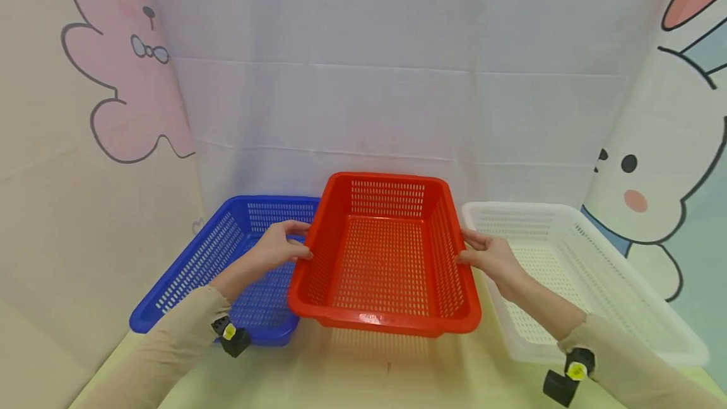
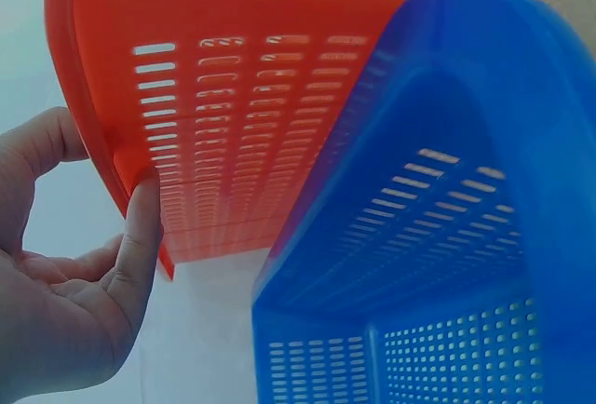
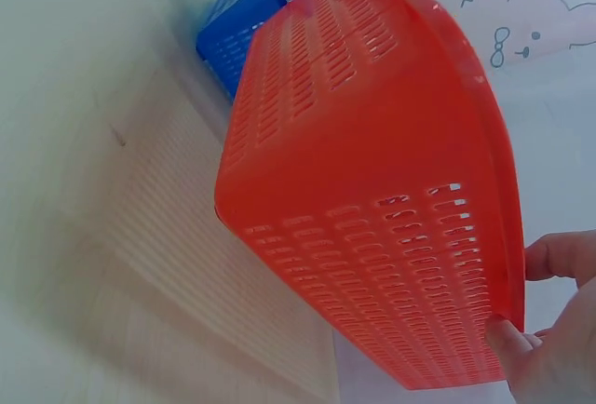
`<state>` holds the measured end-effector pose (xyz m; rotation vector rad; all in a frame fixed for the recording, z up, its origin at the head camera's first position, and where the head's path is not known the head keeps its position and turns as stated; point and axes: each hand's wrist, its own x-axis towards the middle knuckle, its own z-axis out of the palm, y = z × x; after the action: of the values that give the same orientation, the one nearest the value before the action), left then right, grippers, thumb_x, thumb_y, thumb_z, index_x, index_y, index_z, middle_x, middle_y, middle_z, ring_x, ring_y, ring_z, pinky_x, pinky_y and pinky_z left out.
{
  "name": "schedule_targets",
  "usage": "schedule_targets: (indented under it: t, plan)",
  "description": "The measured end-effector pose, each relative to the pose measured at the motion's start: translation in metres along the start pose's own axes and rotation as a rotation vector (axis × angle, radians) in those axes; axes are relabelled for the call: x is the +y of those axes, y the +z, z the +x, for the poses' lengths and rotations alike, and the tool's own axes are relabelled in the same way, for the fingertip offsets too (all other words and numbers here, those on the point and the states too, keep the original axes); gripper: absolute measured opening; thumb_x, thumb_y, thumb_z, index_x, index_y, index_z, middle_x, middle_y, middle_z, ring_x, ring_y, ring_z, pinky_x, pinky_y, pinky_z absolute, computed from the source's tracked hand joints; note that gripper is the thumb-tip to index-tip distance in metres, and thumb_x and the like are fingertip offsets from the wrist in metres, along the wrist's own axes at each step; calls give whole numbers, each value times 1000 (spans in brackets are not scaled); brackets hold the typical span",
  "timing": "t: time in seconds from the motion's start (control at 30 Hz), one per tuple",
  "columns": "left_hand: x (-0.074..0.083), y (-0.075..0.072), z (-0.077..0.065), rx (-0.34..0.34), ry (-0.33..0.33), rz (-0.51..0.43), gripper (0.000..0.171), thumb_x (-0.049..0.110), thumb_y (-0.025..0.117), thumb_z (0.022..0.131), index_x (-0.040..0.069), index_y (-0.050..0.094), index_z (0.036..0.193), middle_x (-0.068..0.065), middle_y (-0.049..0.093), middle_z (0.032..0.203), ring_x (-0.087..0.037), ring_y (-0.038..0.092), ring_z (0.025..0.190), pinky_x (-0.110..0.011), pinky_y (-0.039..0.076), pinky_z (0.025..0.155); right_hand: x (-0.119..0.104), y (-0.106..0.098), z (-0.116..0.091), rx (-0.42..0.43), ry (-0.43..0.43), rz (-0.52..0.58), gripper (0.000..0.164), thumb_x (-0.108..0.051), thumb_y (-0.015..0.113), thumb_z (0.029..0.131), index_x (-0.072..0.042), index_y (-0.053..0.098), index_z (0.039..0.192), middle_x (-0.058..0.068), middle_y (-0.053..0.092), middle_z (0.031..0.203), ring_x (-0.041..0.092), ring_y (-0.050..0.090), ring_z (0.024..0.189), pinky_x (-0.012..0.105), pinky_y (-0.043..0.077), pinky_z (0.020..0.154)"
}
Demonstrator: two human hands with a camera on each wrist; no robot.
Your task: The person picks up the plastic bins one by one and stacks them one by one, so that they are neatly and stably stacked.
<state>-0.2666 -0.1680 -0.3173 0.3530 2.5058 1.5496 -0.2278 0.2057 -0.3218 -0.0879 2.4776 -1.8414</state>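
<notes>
Sheet-lined booth (image 1: 62, 226) in which I work; building type I cannot tell. A creased white backdrop (image 1: 363, 106) spans the upper centre; a pink bow-tied cartoon animal (image 1: 133, 74) marks the upper left, a white long-eared cartoon animal (image 1: 659, 169) the right; a pale-yellow tabletop (image 1: 341, 387) lies lower centre.

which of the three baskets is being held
The red basket, in the middle: the left hand and right hand grip its rim, while the blue basket and white basket flank it, held by neither.
</notes>
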Motion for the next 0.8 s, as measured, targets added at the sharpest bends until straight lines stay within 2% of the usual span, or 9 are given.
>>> schedule_targets:
  t: [0.13,0.23,0.37,0.47,0.6,0.8]
  plan:
    - [4,-8,-3,-3,28,8,57,4,64,77,-7,40,128,-26,50,120,-32,61,97,-43,51,78,-9,2,-3,1,-14,34,66,-2,58,79,5,29,138,18,34,138,29,31,130,46,25,106]
    - [8,-14,-5,2,38,14,58,3,64,77,-8,40,128,-26,51,119,-33,61,98,-44,51,77,-15,4,-5,6,-31,56,65,-2,58,81,5,28,138,17,33,139,27,32,129,42,27,105]
    - [11,-22,-9,4,52,20,60,3,64,76,-9,39,129,-27,51,120,-34,61,98,-44,51,77,-21,9,-7,17,-69,101,63,-1,58,83,5,28,138,17,34,139,27,35,126,25,40,95]
    - [15,-28,-13,5,60,19,62,4,64,76,-9,38,130,-27,51,120,-32,61,97,-43,51,77,-24,14,-8,27,-97,170,63,1,58,82,6,29,138,19,34,138,27,36,125,14,44,84]
    - [20,-37,-15,9,77,32,61,4,62,76,-8,38,131,-28,51,119,-31,62,95,-42,52,76,-26,22,-8,41,-124,247,63,1,58,83,5,29,138,21,36,137,24,39,123,14,46,81]
    - [23,-48,-16,41,73,56,59,3,60,78,-7,38,132,-29,54,116,-28,63,91,-39,53,74,-29,33,-8,61,-160,278,61,-1,59,83,4,32,137,21,38,136,24,42,122,15,46,83]
